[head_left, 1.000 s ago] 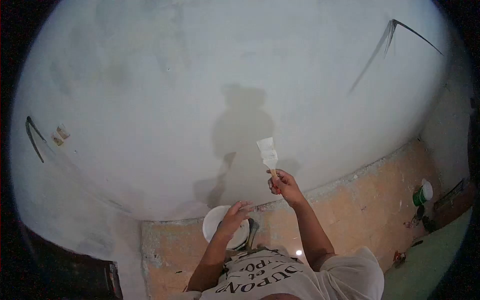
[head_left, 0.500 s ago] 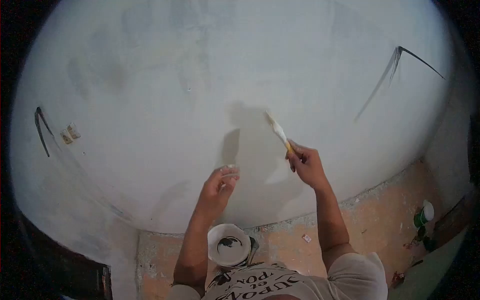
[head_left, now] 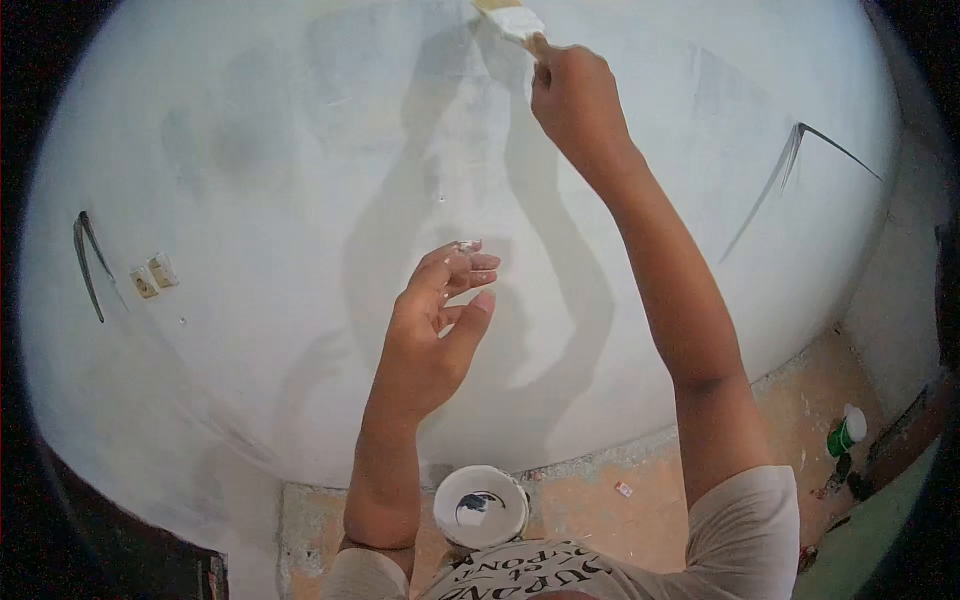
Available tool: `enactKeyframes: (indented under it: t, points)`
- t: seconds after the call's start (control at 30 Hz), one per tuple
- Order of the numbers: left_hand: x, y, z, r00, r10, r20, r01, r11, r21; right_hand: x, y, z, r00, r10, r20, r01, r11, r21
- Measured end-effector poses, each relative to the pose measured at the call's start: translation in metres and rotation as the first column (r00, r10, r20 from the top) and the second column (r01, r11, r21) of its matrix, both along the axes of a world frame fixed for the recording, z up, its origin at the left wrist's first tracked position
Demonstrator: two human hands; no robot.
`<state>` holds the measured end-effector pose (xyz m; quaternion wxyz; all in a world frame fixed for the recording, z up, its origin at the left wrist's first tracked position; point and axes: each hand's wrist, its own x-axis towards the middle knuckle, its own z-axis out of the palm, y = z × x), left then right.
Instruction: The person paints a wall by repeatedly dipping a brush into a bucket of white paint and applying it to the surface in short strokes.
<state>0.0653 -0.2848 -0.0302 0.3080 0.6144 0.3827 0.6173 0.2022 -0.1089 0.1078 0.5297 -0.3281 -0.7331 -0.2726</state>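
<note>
High on the pale wall, my right hand is closed around the handle of a paintbrush. Its tan bristle end lies at the top edge of the view, and the part below is coated white. Lower and to the left, my left hand is raised in front of the wall. Its fingers are loosely bent and apart, with white smears on the fingertips. Below it, a white bucket with some dark and white residue inside stands on the floor, partly hidden by my shirt.
Bent dark cables stick out of the wall at the left and right. Two small wall boxes sit by the left cable. On the orange floor are a small packet and, far right, a green-and-white tub.
My right hand has carried the paintbrush up and slightly left, to the upper wall. My left hand has risen too, its fingers now more spread. The view has shifted slightly.
</note>
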Motion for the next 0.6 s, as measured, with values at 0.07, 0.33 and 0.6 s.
enactKeyframes:
  t: [0.07, 0.33, 0.6]
  points:
    - [0.001, -0.001, 0.0, 0.999, -0.028, 0.022, 0.028, 1.0, 0.0, -0.006, 0.011, 0.012, 0.999, 0.033, -0.001, -0.033, 0.998, 0.047]
    - [-0.009, 0.012, -0.001, 0.989, -0.127, 0.074, 0.126, 0.992, 0.012, 0.004, -0.013, -0.032, 0.963, -0.108, 0.248, 0.154, 0.973, -0.174]
    - [-0.013, 0.026, 0.005, 0.986, -0.159, 0.042, 0.159, 0.987, -0.003, 0.047, -0.005, 0.025, 0.886, -0.346, 0.308, 0.437, 0.844, -0.31]
